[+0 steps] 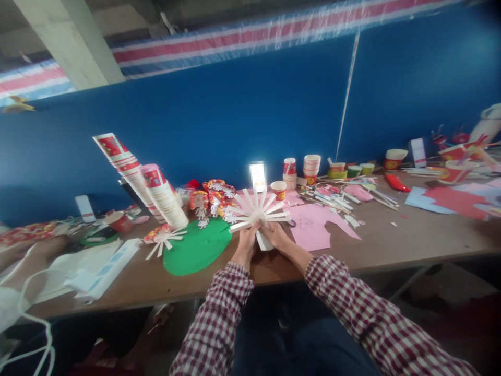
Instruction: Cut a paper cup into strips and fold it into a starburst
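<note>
A paper cup cut into white strips (250, 209) is held between my two hands above the table's front part, its strips spread out like a fan. My left hand (247, 241) closes on its lower left side, and my right hand (276, 236) grips the lower right. One broad strip hangs down between the hands. On the left, close to my left hand, lies a green oval sheet (198, 251) with small cut-out figures (215, 206) at its far edge. Pink cut paper (313, 224) lies to the right of my right hand.
Leaning stacks of paper cups (166, 196) stand at the left. Another cut cup (164, 237) lies beside the green sheet. A power strip (113, 269) and a co-worker's arm (35, 256) are farther left. Paper strips (332, 198) and a red stapler-like object (396, 183) lie right.
</note>
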Motion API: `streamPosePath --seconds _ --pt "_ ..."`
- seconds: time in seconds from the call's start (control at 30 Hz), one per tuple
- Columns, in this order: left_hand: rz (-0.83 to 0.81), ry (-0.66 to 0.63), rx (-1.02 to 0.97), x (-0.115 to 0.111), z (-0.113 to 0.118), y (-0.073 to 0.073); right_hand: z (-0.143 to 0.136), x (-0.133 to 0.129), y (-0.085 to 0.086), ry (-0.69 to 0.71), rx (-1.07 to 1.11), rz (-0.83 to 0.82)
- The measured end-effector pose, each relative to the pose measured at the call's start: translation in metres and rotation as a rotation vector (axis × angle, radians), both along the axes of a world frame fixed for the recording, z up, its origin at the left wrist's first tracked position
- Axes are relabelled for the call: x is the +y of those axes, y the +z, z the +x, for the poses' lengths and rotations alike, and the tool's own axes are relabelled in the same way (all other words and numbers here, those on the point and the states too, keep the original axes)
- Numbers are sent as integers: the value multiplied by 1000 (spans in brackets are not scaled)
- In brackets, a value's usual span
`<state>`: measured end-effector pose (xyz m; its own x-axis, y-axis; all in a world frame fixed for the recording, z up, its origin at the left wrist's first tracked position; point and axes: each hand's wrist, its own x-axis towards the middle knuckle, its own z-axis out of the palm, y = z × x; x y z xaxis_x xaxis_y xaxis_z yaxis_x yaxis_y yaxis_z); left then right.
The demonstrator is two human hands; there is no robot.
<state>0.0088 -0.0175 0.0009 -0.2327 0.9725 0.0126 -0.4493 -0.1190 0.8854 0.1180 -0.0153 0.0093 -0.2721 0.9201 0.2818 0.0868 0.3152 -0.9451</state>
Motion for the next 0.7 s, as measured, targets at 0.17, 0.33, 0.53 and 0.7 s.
streamPosePath --seconds 0.17,0.33,0.53,0.7 --pt "-47 -32 -39 1 -1 1 0 -1 3 73 41 -76" --pt "-69 -97 -104 0 -3 1 3 2 -1 142 32 -43" --pt "-86 -176 -140 4 -12 -3 14 14 -6 268 -100 32" --pt "-55 -250 -170 5 -13 -5 12 13 -4 209 -103 63"
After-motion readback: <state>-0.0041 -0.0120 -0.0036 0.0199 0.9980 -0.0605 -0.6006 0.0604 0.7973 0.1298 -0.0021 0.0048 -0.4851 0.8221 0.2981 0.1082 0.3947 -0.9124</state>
